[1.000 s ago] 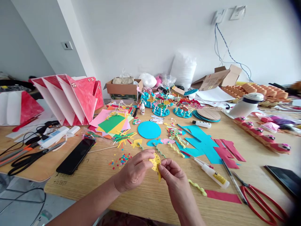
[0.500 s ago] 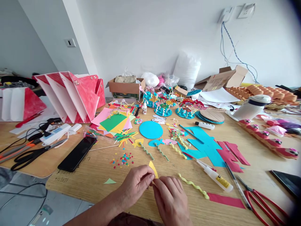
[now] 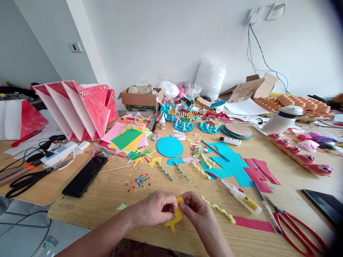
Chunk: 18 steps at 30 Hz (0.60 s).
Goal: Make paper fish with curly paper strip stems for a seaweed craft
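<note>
Between both hands, just above the table's near edge, is a yellow paper fish cutout (image 3: pixel 179 215) with its tail pointing down. My left hand (image 3: pixel 160 210) pinches its left side, fingers curled. On its right side, my right hand (image 3: pixel 197 210) presses it between thumb and fingers. Right of my right hand lies a wavy yellow-green strip (image 3: pixel 218 207), touching a dark pink paper strip (image 3: pixel 254 224). Beyond the hands are a yellow fish (image 3: pixel 155 162), a blue fish (image 3: pixel 175 161) and twisted green strips (image 3: pixel 165 172).
A glue bottle (image 3: pixel 245 200), red-handled scissors (image 3: pixel 292 228) and a pen (image 3: pixel 264 203) lie at the right. Colored dots (image 3: pixel 140 181), a blue disc (image 3: pixel 170 146) and a black phone (image 3: pixel 85 176) are farther left. A white cup (image 3: pixel 282 119) lies tilted at the back right.
The yellow fish has been turned so its broad side and tail show. My right hand has opened out from a curled grasp to hold the fish's right edge. The view has shifted slightly.
</note>
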Available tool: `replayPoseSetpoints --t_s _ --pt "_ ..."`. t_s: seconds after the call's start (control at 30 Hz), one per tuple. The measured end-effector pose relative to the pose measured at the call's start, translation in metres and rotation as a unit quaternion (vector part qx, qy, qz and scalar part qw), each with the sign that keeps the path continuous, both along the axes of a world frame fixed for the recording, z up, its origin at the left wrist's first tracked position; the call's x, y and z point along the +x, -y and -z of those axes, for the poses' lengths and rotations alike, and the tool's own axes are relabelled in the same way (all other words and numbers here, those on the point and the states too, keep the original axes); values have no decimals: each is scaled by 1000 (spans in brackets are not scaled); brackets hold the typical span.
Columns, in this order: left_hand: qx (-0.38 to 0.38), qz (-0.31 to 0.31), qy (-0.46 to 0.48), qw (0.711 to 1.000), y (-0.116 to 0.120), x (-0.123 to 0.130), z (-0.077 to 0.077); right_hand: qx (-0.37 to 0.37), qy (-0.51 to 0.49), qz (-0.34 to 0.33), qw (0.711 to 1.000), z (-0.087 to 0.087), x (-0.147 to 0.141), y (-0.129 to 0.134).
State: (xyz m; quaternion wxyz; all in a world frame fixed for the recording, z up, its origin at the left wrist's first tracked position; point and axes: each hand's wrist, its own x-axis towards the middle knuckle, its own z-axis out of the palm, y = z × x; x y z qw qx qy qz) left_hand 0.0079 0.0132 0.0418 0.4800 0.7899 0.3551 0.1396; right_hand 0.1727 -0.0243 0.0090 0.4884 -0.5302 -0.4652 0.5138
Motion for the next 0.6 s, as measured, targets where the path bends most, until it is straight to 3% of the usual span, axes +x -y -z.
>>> replayPoseSetpoints --t_s 0.1,0.17,0.33,0.47,0.6 --pt "-15 -33 -23 999 -3 4 4 3 123 13 992 -1 -1 -3" --pt "-9 -61 -43 997 -6 5 7 6 233 15 972 -4 -2 -6" --pt "131 -75 -96 984 -14 -2 19 -16 432 -14 901 -7 -7 -16" --pt "240 -75 -137 958 -14 -12 23 -34 490 -14 871 -6 -8 -20" --pt "322 14 -115 940 -4 -8 24 -29 512 -10 859 -6 -12 -20"
